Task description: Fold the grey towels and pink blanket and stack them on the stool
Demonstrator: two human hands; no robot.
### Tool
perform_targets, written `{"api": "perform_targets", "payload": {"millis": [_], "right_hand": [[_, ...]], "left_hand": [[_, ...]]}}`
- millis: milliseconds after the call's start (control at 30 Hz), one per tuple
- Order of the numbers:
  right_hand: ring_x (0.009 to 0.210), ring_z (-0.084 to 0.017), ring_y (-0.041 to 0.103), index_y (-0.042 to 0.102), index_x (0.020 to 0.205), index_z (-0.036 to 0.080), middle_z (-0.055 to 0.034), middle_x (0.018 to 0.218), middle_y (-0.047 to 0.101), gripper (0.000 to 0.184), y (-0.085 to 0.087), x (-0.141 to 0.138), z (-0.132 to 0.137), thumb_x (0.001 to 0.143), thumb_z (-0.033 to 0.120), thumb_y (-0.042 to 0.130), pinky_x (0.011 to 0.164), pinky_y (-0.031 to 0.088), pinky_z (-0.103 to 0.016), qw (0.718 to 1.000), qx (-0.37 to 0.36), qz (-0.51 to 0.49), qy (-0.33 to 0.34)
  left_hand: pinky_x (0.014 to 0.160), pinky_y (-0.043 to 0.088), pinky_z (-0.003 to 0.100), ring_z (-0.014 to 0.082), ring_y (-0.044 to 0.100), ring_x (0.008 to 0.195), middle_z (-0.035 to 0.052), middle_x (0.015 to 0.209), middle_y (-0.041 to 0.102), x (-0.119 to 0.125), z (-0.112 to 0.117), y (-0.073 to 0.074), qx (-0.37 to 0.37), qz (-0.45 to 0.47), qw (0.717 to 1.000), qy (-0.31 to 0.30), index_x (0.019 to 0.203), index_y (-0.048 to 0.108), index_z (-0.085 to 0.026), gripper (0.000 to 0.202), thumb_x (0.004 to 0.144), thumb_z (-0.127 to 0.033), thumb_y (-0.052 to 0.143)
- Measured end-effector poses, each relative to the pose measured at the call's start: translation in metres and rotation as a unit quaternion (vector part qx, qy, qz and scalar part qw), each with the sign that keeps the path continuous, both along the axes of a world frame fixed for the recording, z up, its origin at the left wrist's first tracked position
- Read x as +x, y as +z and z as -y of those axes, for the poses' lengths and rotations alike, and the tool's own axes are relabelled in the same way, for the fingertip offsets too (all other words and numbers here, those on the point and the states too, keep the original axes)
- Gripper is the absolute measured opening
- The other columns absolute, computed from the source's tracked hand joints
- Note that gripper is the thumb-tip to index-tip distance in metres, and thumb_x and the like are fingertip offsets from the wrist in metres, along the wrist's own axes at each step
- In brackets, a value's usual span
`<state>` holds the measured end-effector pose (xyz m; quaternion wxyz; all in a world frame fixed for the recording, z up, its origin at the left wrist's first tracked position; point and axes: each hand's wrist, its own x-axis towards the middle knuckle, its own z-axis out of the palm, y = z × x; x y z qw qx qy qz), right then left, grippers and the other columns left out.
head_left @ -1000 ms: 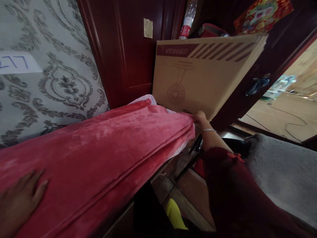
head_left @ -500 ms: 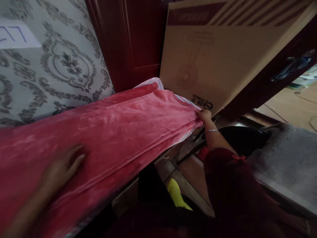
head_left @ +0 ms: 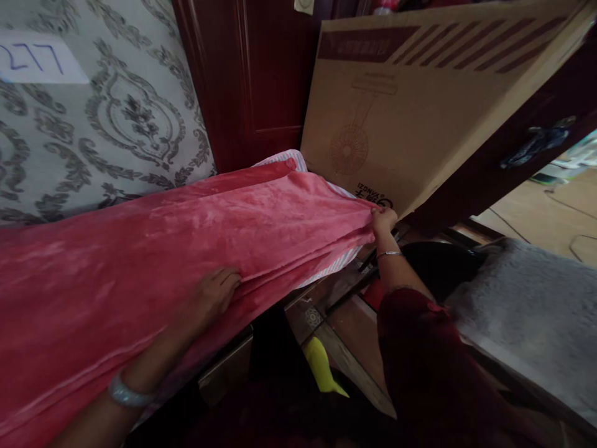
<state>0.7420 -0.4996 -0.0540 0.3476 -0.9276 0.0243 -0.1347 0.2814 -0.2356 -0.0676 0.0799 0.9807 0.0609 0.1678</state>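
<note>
A long pink plush blanket (head_left: 153, 255) lies folded lengthwise, with a striped cloth (head_left: 336, 264) showing under its far corner and near edge. My right hand (head_left: 385, 220) pinches the blanket's far right corner beside the cardboard box, drawing the fabric into creases. Along the folded front edge, my left hand (head_left: 218, 291) rests with its fingers curled together over the hem; the fingertips are partly hidden in the cloth. A pale bangle (head_left: 128, 393) circles the left wrist and a thin one (head_left: 389, 253) the right.
A tall cardboard box (head_left: 420, 99) with a printed fan leans by a dark red door (head_left: 270, 68). Patterned wallpaper (head_left: 140, 118) carries a paper marked 277 (head_left: 41, 59). At right is a grey furry cover (head_left: 536, 311); a yellow object (head_left: 321, 367) lies low in front.
My left hand has moved right across the blanket, from lying open on its surface to the folded front edge. My right hand still holds the corner. The view has shifted slightly.
</note>
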Motion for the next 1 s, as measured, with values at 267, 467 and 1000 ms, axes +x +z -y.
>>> {"api": "perform_targets", "payload": {"millis": [267,467,1000], "right_hand": [[0.093,-0.033,0.071,0.078,0.107,0.009,-0.0204,0.093,0.076,0.034,-0.028,-0.004,0.004,0.084,0.029,0.063,0.077,0.055,-0.036,0.998,0.038,-0.05,-0.004],[0.099,-0.031,0.071,0.072,0.116,0.007,-0.0223,0.102,0.075,0.039,-0.038,-0.002,0.011,0.089,0.033,0.059,0.083,0.055,-0.036,0.996,0.063,-0.063,0.003],[0.102,-0.028,0.068,0.066,0.124,0.014,-0.0142,0.107,0.074,0.046,-0.046,-0.017,0.007,0.08,0.021,0.055,0.089,0.053,-0.035,0.994,0.107,-0.016,-0.014]], "left_hand": [[0.098,0.055,0.044,0.0258,0.067,0.108,0.0054,0.116,0.073,-0.007,0.001,-0.008,0.005,-0.016,1.0,-0.02,0.102,0.069,-0.025,0.032,0.099,-0.021,0.037],[0.098,0.054,0.048,0.0296,0.067,0.113,0.0097,0.123,0.072,-0.006,-0.003,-0.011,0.054,0.035,0.997,-0.039,0.113,0.07,-0.023,0.036,0.102,-0.037,0.039],[0.092,0.059,0.041,0.0267,0.071,0.103,0.0064,0.114,0.077,0.004,-0.016,-0.007,-0.007,-0.003,0.999,-0.042,0.104,0.076,-0.027,0.032,0.094,-0.041,0.05]]}}
